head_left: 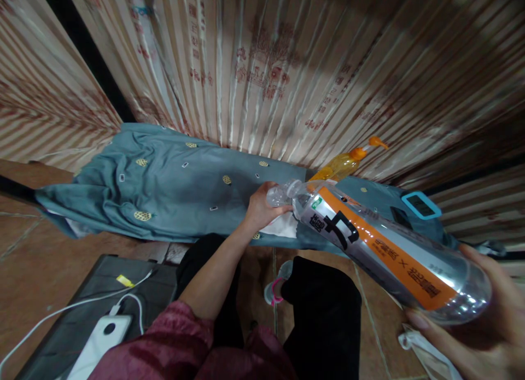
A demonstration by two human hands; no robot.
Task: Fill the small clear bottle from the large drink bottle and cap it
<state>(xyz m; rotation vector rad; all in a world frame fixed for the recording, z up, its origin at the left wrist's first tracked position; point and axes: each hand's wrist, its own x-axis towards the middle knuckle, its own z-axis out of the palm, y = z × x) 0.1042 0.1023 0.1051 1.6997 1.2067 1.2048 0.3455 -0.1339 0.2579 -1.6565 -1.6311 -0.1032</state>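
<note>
A large clear plastic bottle (394,254) with a silver and orange label lies slanted in front of me, its neck up and to the left. My right hand (484,336) is closed round its base end. Close by the neck, my left hand (260,208) grips a small clear plastic piece (279,196); whether it touches the bottle's mouth I cannot tell. Below these fingers a white tissue-like sheet (283,226) rests on the blue-green cloth (172,177). Behind the large bottle stands a yellow pump bottle (342,164) with an orange pump head, its lower part hidden.
A light-blue framed device (421,205) and a dark flat item lie on the cloth at right. On a dark grey box (159,281) at lower left is a white power bank (100,344) with a cable. Striped curtains (262,68) hang behind. A white bag (426,347) is at lower right.
</note>
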